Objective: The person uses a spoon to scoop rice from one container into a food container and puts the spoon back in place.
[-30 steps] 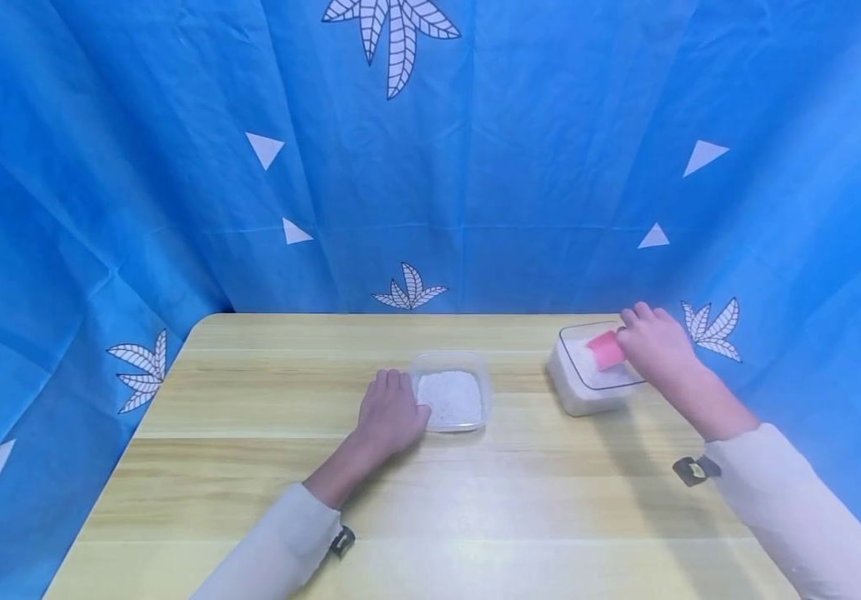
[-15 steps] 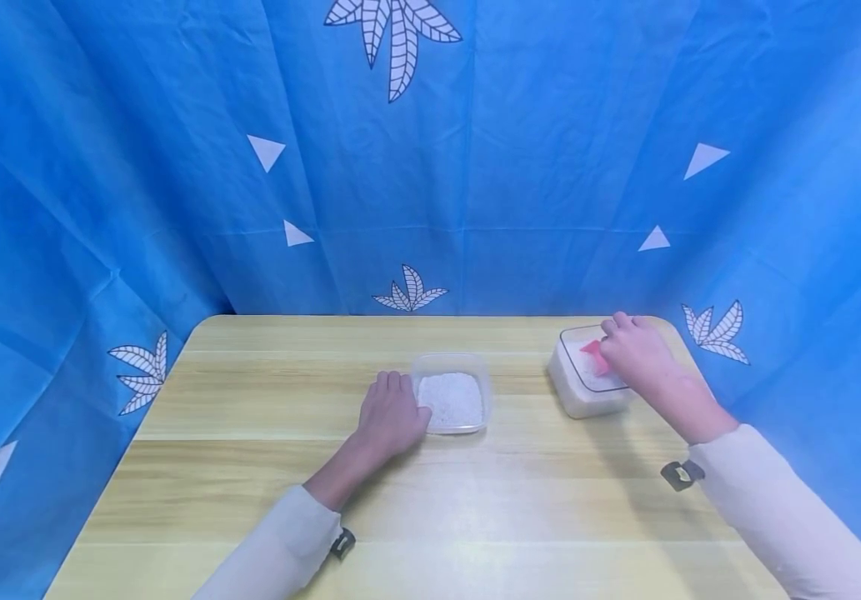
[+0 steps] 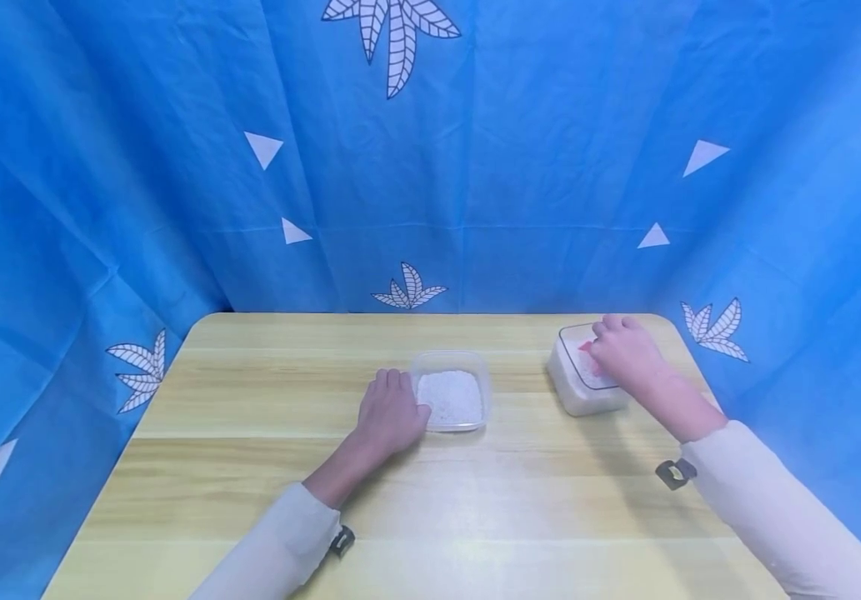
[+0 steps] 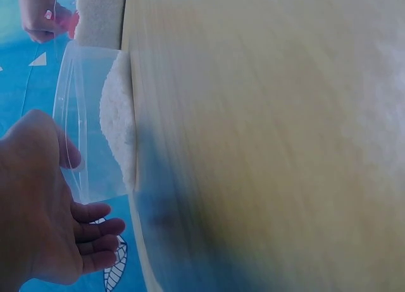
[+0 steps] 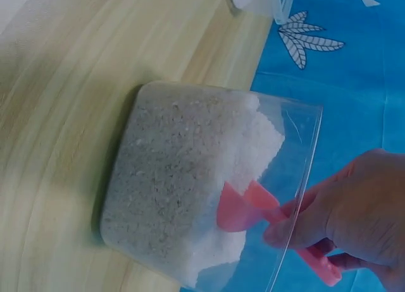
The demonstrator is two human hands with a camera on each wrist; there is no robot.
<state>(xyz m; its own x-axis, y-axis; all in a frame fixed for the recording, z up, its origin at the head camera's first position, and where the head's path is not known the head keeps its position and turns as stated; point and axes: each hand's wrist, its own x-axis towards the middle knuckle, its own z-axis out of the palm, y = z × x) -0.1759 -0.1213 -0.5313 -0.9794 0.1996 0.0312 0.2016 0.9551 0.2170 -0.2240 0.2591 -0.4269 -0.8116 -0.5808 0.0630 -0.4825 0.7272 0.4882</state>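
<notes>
A small clear tub [image 3: 451, 400] of white grains stands mid-table. My left hand [image 3: 398, 398] rests flat on the table against its left side, fingers relaxed; in the left wrist view the thumb of that hand [image 4: 60, 200] touches the tub's wall [image 4: 82, 134]. At the back right, a deeper clear tub [image 3: 578, 392] is nearly full of white grains. My right hand [image 3: 606, 342] reaches into it and pinches the handle of a pink scoop [image 3: 586, 347]. In the right wrist view the scoop's bowl [image 5: 239, 208] sits at the grain surface inside that tub [image 5: 171, 178], held by my right hand [image 5: 307, 241].
The tubs stand on a light wooden table [image 3: 520, 500] with rounded far corners. A blue cloth [image 3: 475, 167] printed with white leaves and triangles closes in the back and both sides. Bare tabletop lies in front of the tubs and to the left.
My right hand has moved left and down over the right tub, taking the pink scoop lower into the grains. The left hand and the middle tub have not moved.
</notes>
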